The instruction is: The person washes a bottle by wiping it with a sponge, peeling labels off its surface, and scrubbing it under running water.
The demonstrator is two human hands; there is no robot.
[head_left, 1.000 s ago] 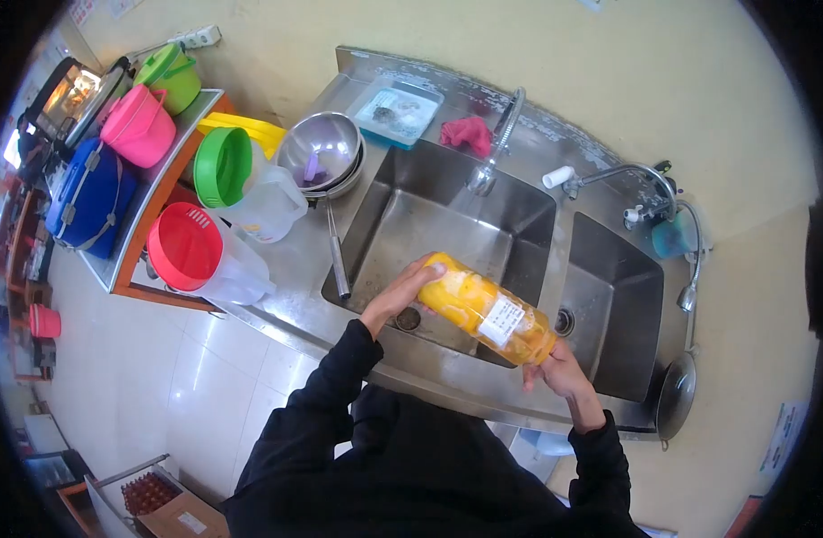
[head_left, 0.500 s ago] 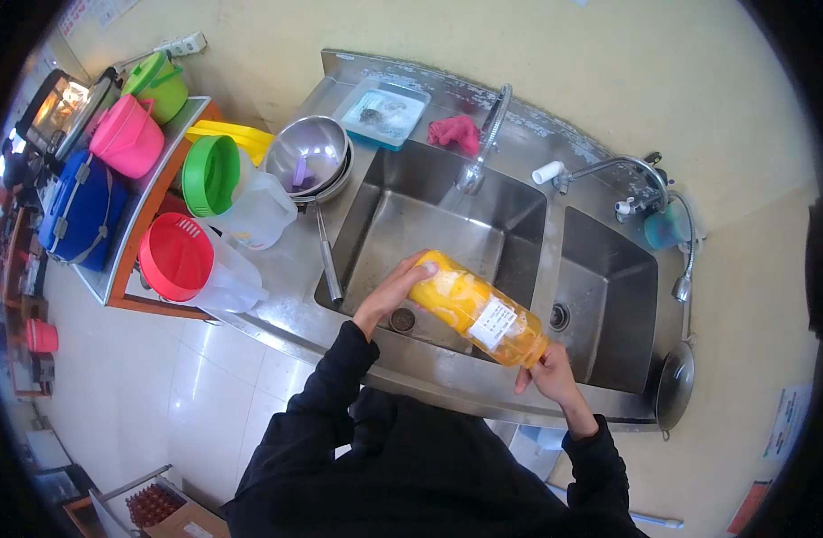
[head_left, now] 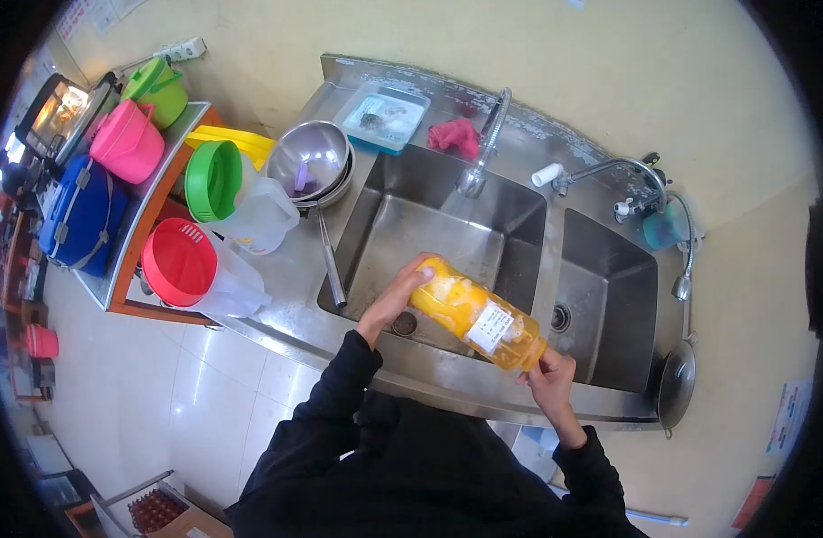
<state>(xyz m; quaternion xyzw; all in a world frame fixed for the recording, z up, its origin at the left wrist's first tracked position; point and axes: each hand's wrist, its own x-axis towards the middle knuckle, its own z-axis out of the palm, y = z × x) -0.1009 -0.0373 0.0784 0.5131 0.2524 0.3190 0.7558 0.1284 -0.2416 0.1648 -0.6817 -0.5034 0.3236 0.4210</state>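
Just over the front part of the big sink (head_left: 438,224), you hold a yellow bottle (head_left: 476,316) on a slant with both hands. Your left hand (head_left: 395,300) is clamped on the fat end, which is up and to the left. Your right hand (head_left: 550,384) is closed on the neck end, low and to the right. The hands are apart, with the bottle between them. It has a white label (head_left: 489,327) and white, foamy-looking patches on its side.

To the right is the small sink (head_left: 609,278), with a round pan (head_left: 678,386) by its outer side. To the left, a long metal handle (head_left: 331,264) leans past the big sink's edge. Two jugs stand on the counter, one with a red top (head_left: 180,262) and one with a green top (head_left: 214,181).

Farther back, you see a stack of bowls (head_left: 314,157) with a purple thing (head_left: 301,175) in the top one. Behind the big sink are a tray (head_left: 384,117), a pink cloth (head_left: 454,137) and a tap (head_left: 470,182). Past them is the plain wall (head_left: 609,72).
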